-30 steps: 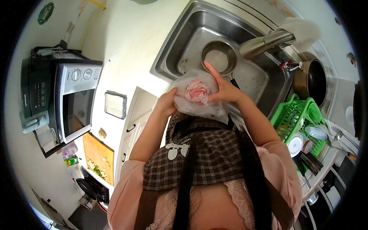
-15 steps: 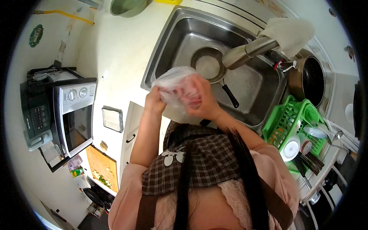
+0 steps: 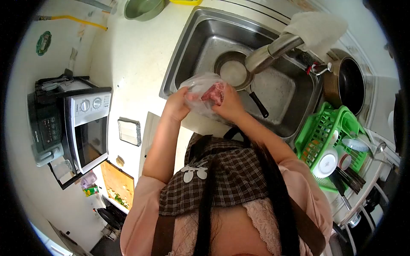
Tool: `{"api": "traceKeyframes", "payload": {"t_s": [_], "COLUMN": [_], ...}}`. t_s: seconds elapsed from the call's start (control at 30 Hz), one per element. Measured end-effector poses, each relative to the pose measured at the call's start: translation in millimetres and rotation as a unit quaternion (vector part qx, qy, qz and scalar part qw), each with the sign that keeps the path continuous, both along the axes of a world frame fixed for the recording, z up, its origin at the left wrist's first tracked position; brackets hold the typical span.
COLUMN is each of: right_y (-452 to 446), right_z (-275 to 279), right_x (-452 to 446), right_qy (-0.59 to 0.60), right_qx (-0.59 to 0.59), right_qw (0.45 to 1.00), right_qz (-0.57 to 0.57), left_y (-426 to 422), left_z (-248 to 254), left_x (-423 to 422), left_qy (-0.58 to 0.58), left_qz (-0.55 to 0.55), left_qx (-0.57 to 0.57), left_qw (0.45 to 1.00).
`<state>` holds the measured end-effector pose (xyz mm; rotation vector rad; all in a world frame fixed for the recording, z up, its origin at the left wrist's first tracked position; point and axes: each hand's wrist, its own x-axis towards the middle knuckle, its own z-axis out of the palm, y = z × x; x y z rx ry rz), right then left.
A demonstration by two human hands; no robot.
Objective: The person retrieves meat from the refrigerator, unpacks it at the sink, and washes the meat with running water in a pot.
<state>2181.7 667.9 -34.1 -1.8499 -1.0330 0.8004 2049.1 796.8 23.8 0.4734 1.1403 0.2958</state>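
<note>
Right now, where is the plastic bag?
In the head view, the plastic bag is above centre, held between the left hand and right hand, by the near left corner of the sink, with the small pan beyond.

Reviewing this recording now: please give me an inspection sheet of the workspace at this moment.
Surface: pale countertop with a metal sink set into it.
Job's things: translucent plastic bag with a red, meat-like piece showing; black-handled pan inside the sink.
Clutter: microwave, green basin, loaded green dish rack, wooden board with chopped greens.
Hands: left hand grips the bag; right hand is against the red piece, exact grip unclear.
Cables: yellow cord or hose by the wall, upper left; which, cannot tell.
Surroundings: dark-inside pot beside the sink; pale cloth over the faucet's far end.
</note>
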Motion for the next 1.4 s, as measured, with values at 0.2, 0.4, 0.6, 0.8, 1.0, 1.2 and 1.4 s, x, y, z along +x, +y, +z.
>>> {"api": "traceKeyframes", "payload": {"t_s": [0.2,0.4,0.6,0.8,1.0,1.2,1.4], "right_y": [-14,-20,-26,-32,-23,-13,-24], "right_z": [26,19,18,1,4,14,15], "right_x": [16,21,28,27,31,35,26], "right_qy": [0.034,0.167,0.394,0.604,0.527,0.354,0.293], "right_qx": [-0.021,-0.008,0.067,0.097,0.079,0.012,0.058], "right_qw": [0.999,0.986,0.916,0.79,0.844,0.93,0.954], "right_qz": [0.026,0.007,-0.013,-0.039,0.062,0.096,0.01], "left_y": [5,30,32,23,11,-6,-12], "left_z": [15,3,-41,-37,-24,-15,23], "left_x": [2,-11,-27,-31,-23,-15,1], "left_qy": [0.231,0.169,0.275,0.278,0.031,-0.014,-0.003], "left_qz": [-0.4,-0.384,-0.355,-0.288,0.072,0.1,0.098], "left_qx": [0.472,0.375,0.569,0.238,0.047,0.059,0.007], "left_qw": [0.751,0.826,0.689,0.885,0.996,0.993,0.995]}}
